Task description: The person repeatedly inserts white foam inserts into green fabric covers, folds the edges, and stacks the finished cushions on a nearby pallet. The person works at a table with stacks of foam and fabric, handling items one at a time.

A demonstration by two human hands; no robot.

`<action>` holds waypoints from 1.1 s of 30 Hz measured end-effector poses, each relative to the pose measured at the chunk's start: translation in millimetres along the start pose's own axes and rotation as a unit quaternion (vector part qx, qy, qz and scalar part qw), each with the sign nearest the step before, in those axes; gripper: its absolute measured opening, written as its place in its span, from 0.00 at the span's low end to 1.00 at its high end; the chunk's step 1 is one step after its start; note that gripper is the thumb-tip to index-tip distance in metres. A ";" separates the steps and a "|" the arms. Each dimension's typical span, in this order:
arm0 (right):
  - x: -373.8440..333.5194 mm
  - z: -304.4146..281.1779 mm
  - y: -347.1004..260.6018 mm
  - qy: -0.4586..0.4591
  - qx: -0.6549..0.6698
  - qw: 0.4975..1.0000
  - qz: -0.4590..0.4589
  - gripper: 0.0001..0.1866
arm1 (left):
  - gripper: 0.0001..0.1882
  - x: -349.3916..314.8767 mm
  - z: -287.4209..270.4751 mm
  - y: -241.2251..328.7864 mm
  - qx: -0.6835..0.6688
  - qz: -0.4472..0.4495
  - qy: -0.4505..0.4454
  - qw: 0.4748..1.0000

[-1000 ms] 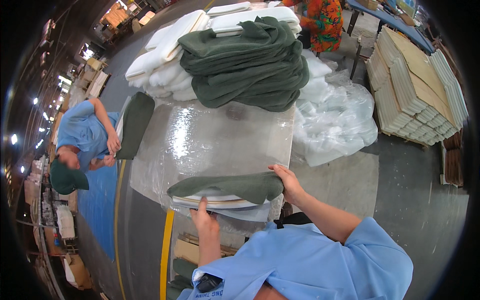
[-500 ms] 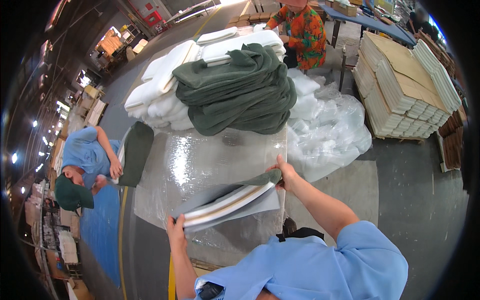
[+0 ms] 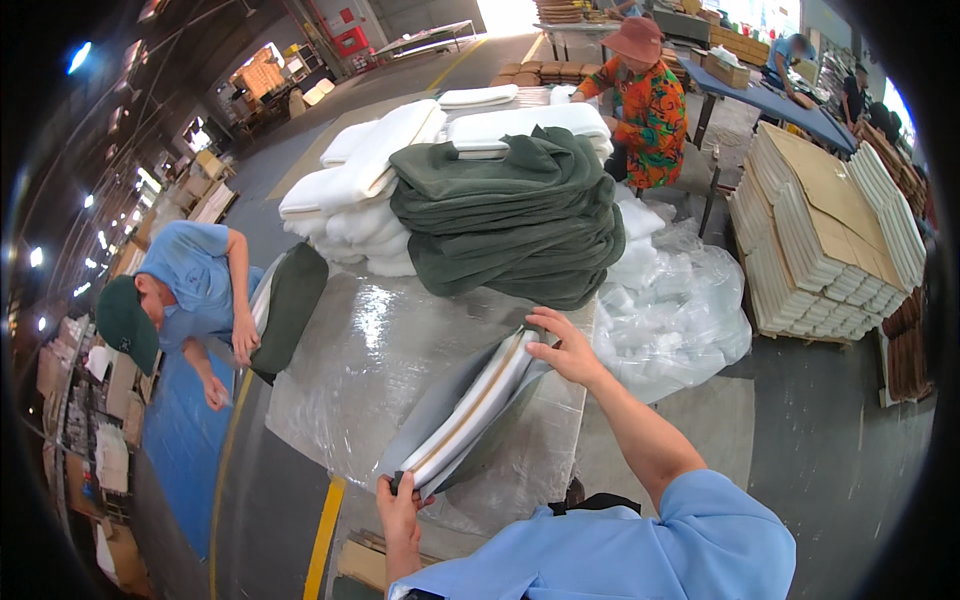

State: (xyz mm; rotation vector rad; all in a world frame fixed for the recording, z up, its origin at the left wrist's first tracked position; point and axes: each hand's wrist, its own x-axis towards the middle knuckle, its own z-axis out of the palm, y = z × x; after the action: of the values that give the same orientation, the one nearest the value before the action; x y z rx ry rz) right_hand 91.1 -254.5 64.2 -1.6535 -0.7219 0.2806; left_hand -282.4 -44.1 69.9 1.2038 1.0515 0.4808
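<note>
Between my hands is a long cushion [image 3: 470,412]: white padding with a tan middle layer, lying in an open dark green and grey fabric cover [image 3: 490,440]. It slants over the plastic-covered table [image 3: 340,400]. My left hand [image 3: 400,512] grips the near end, thumb on top and fingers partly hidden beneath. At the far end, my right hand [image 3: 567,348] holds the cushion's tip between thumb and fingers. Just beyond lies a heap of dark green fabric covers [image 3: 510,220], with stacked white padding [image 3: 370,160] behind and to its left.
A co-worker in blue [image 3: 190,290] handles another green-covered cushion [image 3: 290,310] at the left. Someone in an orange patterned shirt [image 3: 650,120] stands at the far side. Plastic-wrapped white bundles [image 3: 680,310] lie right of the table, before a pallet of stacked white slabs [image 3: 810,240].
The cushion has turned steeper: its far end moved away with my right hand, and its near end came closer with my left. The co-worker's lower hand moved away from the green cushion.
</note>
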 end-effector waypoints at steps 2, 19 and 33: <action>10.6 -1.7 -7.4 -0.019 -0.067 0.997 -0.012 0.31 | 0.15 -3.3 -3.7 -0.5 -0.015 0.006 -0.033 0.999; 36.1 -2.9 -35.9 -0.045 -0.249 0.967 -0.022 0.11 | 0.17 -40.3 -2.5 -18.0 -0.015 0.061 -0.044 0.997; 47.5 -9.2 -44.8 -0.133 -0.331 0.925 -0.131 0.08 | 0.16 -39.8 0.0 -20.3 0.022 0.080 -0.045 0.996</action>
State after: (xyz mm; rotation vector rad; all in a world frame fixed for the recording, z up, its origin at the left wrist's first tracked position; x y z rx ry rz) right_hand 119.6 -231.0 118.8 -2.1421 -1.3389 0.0640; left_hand -305.6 -82.2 67.2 1.3439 0.8974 0.5249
